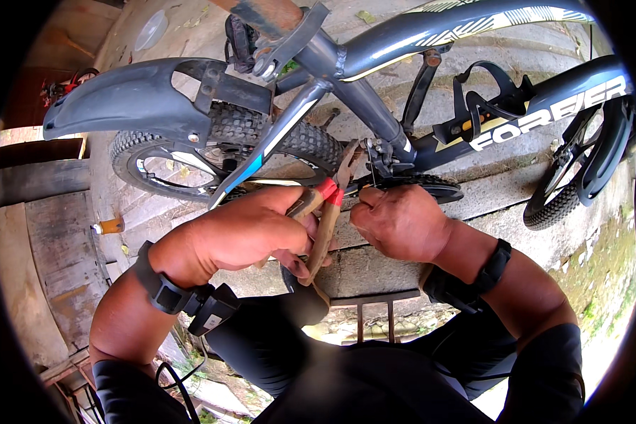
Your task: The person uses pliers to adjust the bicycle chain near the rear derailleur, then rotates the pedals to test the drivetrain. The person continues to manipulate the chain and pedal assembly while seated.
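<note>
My left hand (251,225) is wrapped round a pair of pliers (324,237) with worn handles, red near the joint. Their rusty jaws point up at the front derailleur (381,157), low on the seat tube of a dark bicycle frame (364,106). Whether the jaws grip anything there is too small to tell. Just right of the pliers, my right hand (403,222) is closed in a pinch below the derailleur, in front of the chainring (442,191). A thin line, perhaps a cable, rises near its fingertips; what they hold is hidden.
The rear wheel (169,166) and black mudguard (127,95) lie to the left, with the front wheel (555,191) far right. A bottle cage (487,106) sits on the down tube. Beyond are a dark bag (242,42) and, at left, a small yellowish container (109,226).
</note>
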The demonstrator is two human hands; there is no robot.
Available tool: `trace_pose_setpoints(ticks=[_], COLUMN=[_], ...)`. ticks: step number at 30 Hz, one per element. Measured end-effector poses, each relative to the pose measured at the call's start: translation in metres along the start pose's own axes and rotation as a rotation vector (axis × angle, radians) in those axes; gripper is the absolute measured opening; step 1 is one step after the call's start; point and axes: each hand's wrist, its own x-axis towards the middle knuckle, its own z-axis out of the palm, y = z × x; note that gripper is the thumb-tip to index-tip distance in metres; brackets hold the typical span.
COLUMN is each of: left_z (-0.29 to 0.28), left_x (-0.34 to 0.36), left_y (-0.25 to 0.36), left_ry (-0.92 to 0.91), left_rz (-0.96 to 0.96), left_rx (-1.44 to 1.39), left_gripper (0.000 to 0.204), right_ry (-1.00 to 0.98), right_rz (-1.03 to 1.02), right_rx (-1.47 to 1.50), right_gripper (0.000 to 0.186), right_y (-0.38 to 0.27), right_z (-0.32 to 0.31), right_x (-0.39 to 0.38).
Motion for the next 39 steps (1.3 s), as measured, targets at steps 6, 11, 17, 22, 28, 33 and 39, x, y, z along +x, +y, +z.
trace_pose_setpoints(ticks=[6,11,17,22,28,33,39], left_z=[0.003,0.003,0.01,0.018,0.021,0.023,0.01], left_x=[0.0,0.001,0.035,0.074,0.116,0.101,0.042], left_y=[0.007,0.004,-0.046,-0.09,-0.116,-0.11,-0.072], left_ry=[-0.019,-0.002,0.069,0.463,0.721,0.654,0.127], left_rz=[-0.008,-0.001,0.252,0.688,0.71,0.652,0.332], left_rx=[-0.043,-0.073,0.148,0.561,0.691,0.658,0.114], left_gripper=[0.064,0.057,0.051,0.029,0.054,0.057,0.069], right_ry=[-0.001,-0.013,-0.001,0.03,0.03,0.059,0.052], right_rz=[0.003,-0.009,-0.018,-0.023,-0.018,-0.024,-0.027], right_rx=[0.007,-0.007,-0.013,-0.006,0.021,0.021,-0.003], right_gripper=[0.015,0.001,0.003,0.004,0.006,0.008,0.014], right_y=[0.0,-0.002,-0.001,-0.001,-0.001,0.0,0.002], right_z=[-0.001,-0.008,-0.007,-0.004,-0.007,-0.004,-0.001], right_x=[0.002,0.005,0.004,0.003,0.005,0.004,0.001])
